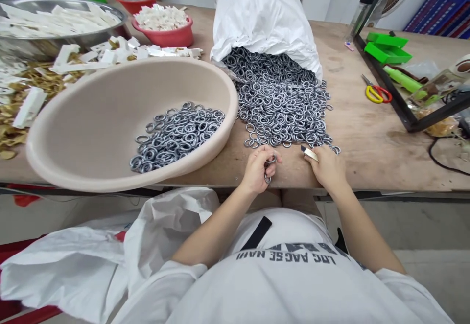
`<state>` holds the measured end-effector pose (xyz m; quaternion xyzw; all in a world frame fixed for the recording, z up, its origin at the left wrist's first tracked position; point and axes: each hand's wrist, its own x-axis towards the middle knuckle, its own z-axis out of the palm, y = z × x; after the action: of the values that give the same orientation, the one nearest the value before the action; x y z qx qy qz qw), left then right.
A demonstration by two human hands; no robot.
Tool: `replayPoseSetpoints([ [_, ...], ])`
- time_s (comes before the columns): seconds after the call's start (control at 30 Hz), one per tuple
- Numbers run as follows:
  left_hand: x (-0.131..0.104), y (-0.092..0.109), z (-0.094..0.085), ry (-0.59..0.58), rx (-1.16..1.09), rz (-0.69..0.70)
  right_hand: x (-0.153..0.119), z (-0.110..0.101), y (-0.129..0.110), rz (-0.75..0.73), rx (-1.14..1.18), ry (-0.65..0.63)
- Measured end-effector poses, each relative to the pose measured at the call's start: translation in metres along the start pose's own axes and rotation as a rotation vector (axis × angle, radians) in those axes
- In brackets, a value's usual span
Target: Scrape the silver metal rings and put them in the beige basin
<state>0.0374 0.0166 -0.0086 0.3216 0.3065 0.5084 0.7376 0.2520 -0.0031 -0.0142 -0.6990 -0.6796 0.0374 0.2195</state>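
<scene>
Left hand (257, 167) fingers pinching linked grey metal rings (270, 163) at the wooden surface (367, 133) edge just below the spilled ring heap (281, 99); right hand (327, 166) fingers closed on a small flat blade (309, 153); rings likely stiff, light, slippery, best gripped by the rim.

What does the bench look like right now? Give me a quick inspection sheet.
Surface: wooden table, worn and stained.
Job's things: metal rings spill from a white sack; more lie in the beige basin.
Clutter: white plastic pieces in a steel bowl, red bowls, scissors, green trays.
Hands: left hand pinches rings; right hand holds a small flat tool.
Cables: black cable at the right edge.
Surroundings: fan, blue crate, white bag by the lap.
</scene>
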Motion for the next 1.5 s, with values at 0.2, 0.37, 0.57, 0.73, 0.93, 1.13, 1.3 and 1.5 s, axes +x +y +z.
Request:
replayPoseSetpoints([
  [0.2,-0.002,-0.004,0.004,-0.041,0.1,0.007,0.001,0.007,-0.035,0.045,0.877,-0.188],
  [0.37,-0.003,-0.013,0.007,-0.106,0.216,0.057,-0.004,0.013,-0.065,0.197,1.314,-0.369],
  [0.57,-0.002,-0.017,0.004,-0.046,0.178,0.034,-0.008,0.016,-0.075,0.037,1.182,-0.156],
  [0.73,-0.001,-0.011,0.002,-0.077,0.084,-0.014,-0.001,0.018,-0.072,-0.084,1.034,-0.027],
  [0.93,-0.002,-0.007,0.003,-0.02,0.034,-0.048,-0.006,0.021,-0.059,-0.274,0.701,0.023],
  [1.13,-0.001,-0.009,0.002,-0.003,0.04,-0.059,-0.012,0.024,-0.058,-0.369,0.599,0.034],
  [1.3,-0.002,-0.009,0.002,-0.001,0.072,-0.05,-0.013,0.024,-0.058,-0.38,0.581,0.03],
  [1.5,-0.002,-0.009,0.002,0.0,0.093,-0.059,-0.015,0.023,-0.057,-0.373,0.583,0.03],
])
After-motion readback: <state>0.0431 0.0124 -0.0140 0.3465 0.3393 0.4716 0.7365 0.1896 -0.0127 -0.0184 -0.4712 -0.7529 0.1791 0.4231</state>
